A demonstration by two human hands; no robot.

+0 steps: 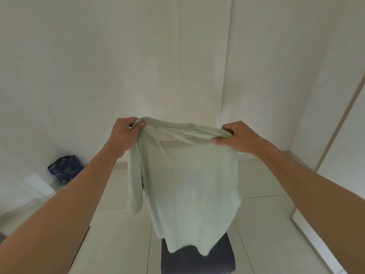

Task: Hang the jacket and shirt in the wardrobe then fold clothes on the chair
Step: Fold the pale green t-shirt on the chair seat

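A pale green T-shirt (pixel 189 182) hangs in the air in front of me, held up by its shoulders. My left hand (pixel 126 133) grips the left shoulder seam with curled fingers. My right hand (pixel 236 138) pinches the right shoulder, thumb in front. The shirt's neck label faces me and one short sleeve droops on the left. Below the hem, a dark blue-grey surface (pixel 197 260) shows, mostly hidden by the shirt; I cannot tell whether it is the chair's seat or clothing on it.
A white wall fills the background. A dark blue plastic bag (pixel 64 170) sits on the floor at the left by a white box. Pale floor tiles surround the chair. A white panel with a wood-coloured edge (pixel 335 123) stands at the right.
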